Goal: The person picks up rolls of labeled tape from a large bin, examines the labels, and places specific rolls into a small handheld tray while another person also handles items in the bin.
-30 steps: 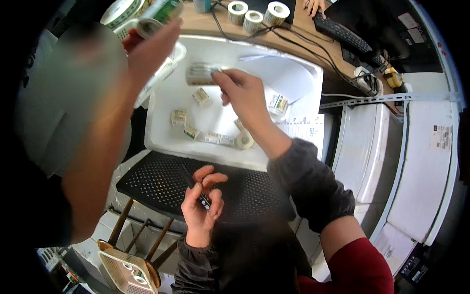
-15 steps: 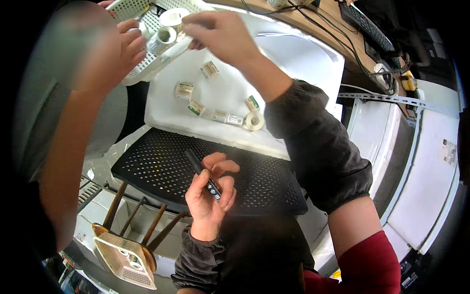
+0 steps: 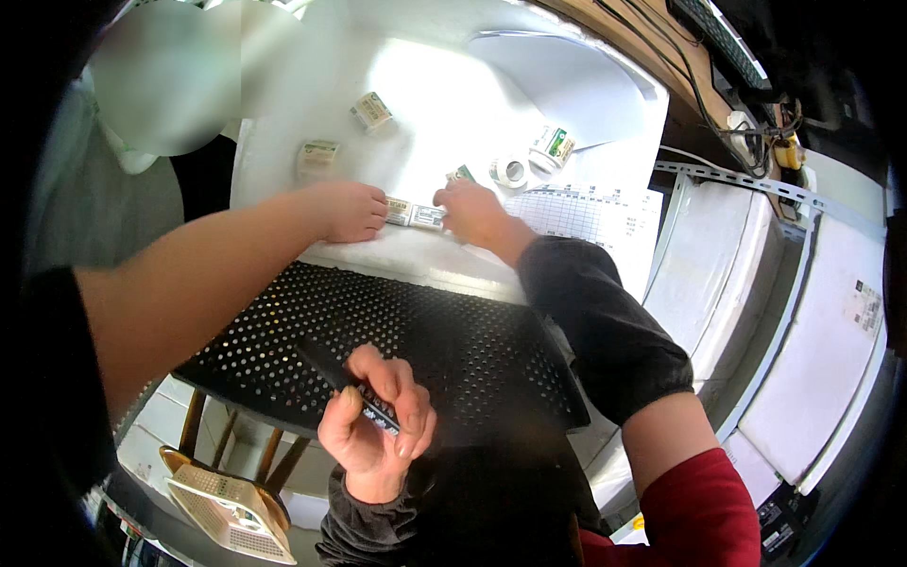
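My left hand [image 3: 378, 416] is closed around a black marker pen [image 3: 371, 406], low over the black perforated seat. Inside the white foam box [image 3: 416, 255], my right hand [image 3: 475, 214] has its fingers bent at the right end of a lying label roll [image 3: 428, 217]; the fingertips partly hide their grip. Another roll [image 3: 398, 211] adjoins it on the left, beside a co-worker's hand [image 3: 354, 213]. Behind my right hand a green-marked roll [image 3: 460, 175] is partly covered. To its right are a roll showing its round hole [image 3: 510, 170] and a larger green-white roll [image 3: 552, 147].
Two more rolls [image 3: 371, 111] [image 3: 319, 158] lie farther back in the box. A sheet with a printed grid [image 3: 586, 213] lies at its right. Below left, a cream basket [image 3: 231, 515] rests on a wooden stool. Cables [image 3: 671, 66] run along the desk at upper right.
My right hand has come down from the basket into the foam box. The co-worker's hand has moved to the rolls, and the upper basket is no longer over the box. Two rolls now lie farther right.
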A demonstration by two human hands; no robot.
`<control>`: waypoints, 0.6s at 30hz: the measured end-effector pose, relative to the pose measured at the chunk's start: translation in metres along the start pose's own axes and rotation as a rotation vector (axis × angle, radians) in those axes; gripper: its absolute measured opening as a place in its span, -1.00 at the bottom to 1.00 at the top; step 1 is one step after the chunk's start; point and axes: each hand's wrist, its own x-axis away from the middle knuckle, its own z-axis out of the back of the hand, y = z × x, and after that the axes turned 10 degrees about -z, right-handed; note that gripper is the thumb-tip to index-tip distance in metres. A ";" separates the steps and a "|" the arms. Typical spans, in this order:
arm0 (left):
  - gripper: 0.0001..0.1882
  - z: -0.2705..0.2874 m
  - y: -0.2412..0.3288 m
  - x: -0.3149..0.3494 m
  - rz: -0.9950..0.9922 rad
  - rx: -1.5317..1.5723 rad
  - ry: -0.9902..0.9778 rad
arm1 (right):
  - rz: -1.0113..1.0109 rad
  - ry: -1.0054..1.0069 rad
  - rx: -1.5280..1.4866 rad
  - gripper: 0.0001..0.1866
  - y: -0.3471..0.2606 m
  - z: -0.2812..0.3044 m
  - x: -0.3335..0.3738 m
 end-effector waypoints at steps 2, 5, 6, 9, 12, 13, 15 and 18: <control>-0.69 0.000 -0.002 -0.001 -0.003 0.007 0.008 | 0.077 0.029 0.135 -0.86 -0.002 -0.023 -0.018; -0.69 0.001 -0.002 0.000 -0.028 0.027 0.023 | 0.093 -0.021 0.268 -0.84 -0.015 -0.033 -0.028; -0.69 0.002 -0.002 0.000 -0.035 0.028 0.029 | 0.075 -0.105 0.251 -0.82 -0.018 -0.033 -0.028; -0.70 0.000 -0.003 -0.001 -0.040 0.019 0.029 | 0.028 -0.197 0.217 -0.76 -0.015 -0.040 -0.038; -0.71 0.002 -0.002 -0.002 -0.039 0.018 0.029 | 0.043 -0.178 0.097 -0.71 -0.010 -0.031 -0.038; -0.71 0.002 -0.002 -0.002 -0.038 0.020 0.031 | 0.042 -0.187 0.090 -0.70 -0.008 -0.025 -0.038; -0.71 0.001 -0.004 -0.004 -0.028 0.012 0.034 | 0.032 -0.203 0.074 -0.66 -0.004 -0.011 -0.035; -0.70 0.005 -0.003 -0.003 -0.037 -0.030 0.036 | -0.033 -0.225 0.010 -0.57 -0.013 0.023 -0.021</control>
